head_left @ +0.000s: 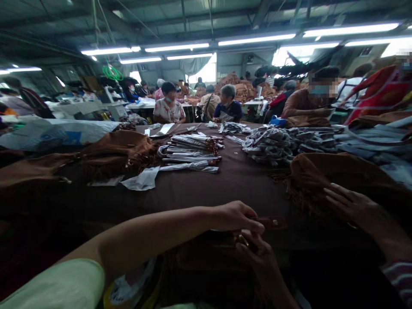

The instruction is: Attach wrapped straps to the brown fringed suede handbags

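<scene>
Near the table's front edge my left hand (233,215) is closed on a short dark brown leather strap (273,222), whose end sticks out to the right and carries a gold-coloured stud. Just below and touching it, my right hand (257,253) is closed around a small gold-coloured metal fitting (243,240). Its exact kind cannot be made out, and shadow hides whatever is joined to it. Beyond my hands lies a dark brown cloth-covered table (206,184).
At right, a co-worker's hand (357,210) rests against a brown fringed bag (322,171). Paper-wrapped straps (189,150) lie stacked mid-table, with a heap of wrapped pieces (270,143) farther right. Another brown bag (119,150) lies left. Several people sit across the table.
</scene>
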### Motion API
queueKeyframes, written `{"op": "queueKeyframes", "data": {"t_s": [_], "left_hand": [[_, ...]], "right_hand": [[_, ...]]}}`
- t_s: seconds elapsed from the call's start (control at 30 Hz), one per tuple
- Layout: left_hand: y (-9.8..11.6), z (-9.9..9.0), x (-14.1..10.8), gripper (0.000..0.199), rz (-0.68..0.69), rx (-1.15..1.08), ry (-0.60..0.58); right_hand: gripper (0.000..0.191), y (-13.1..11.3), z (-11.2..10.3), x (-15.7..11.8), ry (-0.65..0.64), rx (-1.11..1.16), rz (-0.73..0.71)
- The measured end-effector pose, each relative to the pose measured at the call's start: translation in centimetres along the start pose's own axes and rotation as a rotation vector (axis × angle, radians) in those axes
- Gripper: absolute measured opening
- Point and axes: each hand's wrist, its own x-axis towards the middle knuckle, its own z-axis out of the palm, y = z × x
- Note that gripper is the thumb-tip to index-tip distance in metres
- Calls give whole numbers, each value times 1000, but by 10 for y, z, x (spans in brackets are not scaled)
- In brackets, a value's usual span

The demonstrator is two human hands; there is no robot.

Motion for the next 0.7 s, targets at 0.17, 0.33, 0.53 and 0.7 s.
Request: {"op": "queueKeyframes", "data": {"t_s": [0.17, 0.33, 0.53, 0.7], "left_hand": [[-29, 2, -9, 46, -63, 45, -66], [-42, -8, -30, 42, -80, 88, -59], [-58, -22, -40, 37, -161, 183, 8], [-55, -28, -44, 38, -202, 141, -14]], "right_hand": [[45, -2, 5, -1, -175, 96, 56], [46, 4, 3, -6, -274, 195, 64], [37, 14, 5, 2, -258, 268, 0], [40, 24, 13, 0, -199, 219, -44]]}}
